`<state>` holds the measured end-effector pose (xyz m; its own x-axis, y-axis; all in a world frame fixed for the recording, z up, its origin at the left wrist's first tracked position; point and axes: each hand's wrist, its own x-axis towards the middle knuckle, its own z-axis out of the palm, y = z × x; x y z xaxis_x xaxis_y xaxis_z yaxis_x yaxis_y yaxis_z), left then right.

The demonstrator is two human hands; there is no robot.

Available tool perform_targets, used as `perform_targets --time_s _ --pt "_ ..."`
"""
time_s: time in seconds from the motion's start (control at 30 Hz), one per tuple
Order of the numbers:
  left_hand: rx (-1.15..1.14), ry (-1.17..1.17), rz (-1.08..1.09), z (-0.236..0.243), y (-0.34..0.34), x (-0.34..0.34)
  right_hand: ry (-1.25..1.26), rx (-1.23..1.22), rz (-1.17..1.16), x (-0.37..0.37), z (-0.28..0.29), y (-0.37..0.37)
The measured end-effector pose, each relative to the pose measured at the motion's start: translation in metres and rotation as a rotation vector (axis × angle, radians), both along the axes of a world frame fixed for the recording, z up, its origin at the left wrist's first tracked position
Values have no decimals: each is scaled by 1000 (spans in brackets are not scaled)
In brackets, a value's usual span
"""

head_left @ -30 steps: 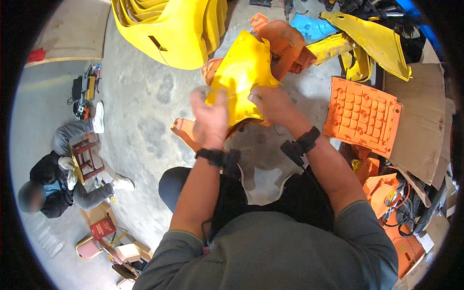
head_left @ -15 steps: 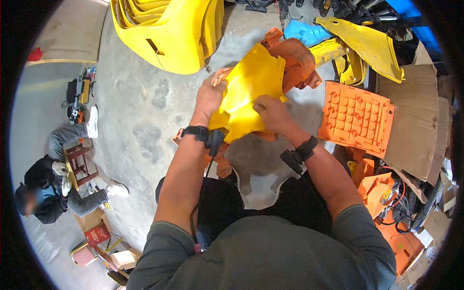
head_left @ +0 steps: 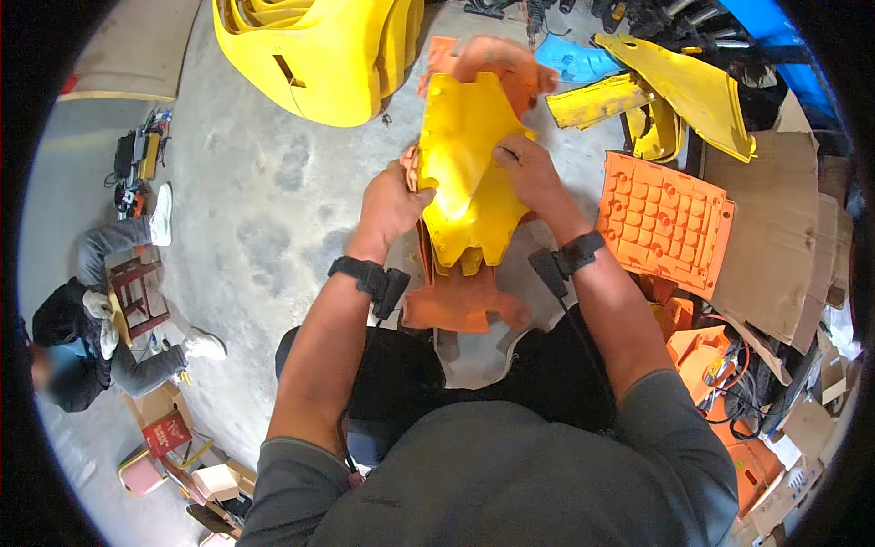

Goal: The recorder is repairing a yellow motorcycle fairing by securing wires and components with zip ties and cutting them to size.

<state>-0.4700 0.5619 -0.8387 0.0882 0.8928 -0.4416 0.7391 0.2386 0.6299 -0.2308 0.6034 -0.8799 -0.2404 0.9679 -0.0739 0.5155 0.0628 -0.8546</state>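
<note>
Grasps, with left hand (head_left: 392, 204) near nine o'clock and curled right hand (head_left: 531, 173) at three, a long, waisted yellow plastic panel (head_left: 465, 173), stretched lengthwise twelve to six over an orange moulded plastic part (head_left: 447, 308), touching both hands

Workshop with stacked yellow panels (head_left: 335, 77)
</note>
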Motion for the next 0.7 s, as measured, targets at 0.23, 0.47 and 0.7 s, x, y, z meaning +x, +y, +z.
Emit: perform_targets --time_s 0.23,0.47,0.7 --pt "161 244 397 -23 -25 32 -29 62 71 -12 -1 -3" --pt "219 317 418 -30 -25 31 -37 150 116 -27 -8 -1" --pt "221 136 367 -36 -34 21 -45 152 104 -32 -21 -1"
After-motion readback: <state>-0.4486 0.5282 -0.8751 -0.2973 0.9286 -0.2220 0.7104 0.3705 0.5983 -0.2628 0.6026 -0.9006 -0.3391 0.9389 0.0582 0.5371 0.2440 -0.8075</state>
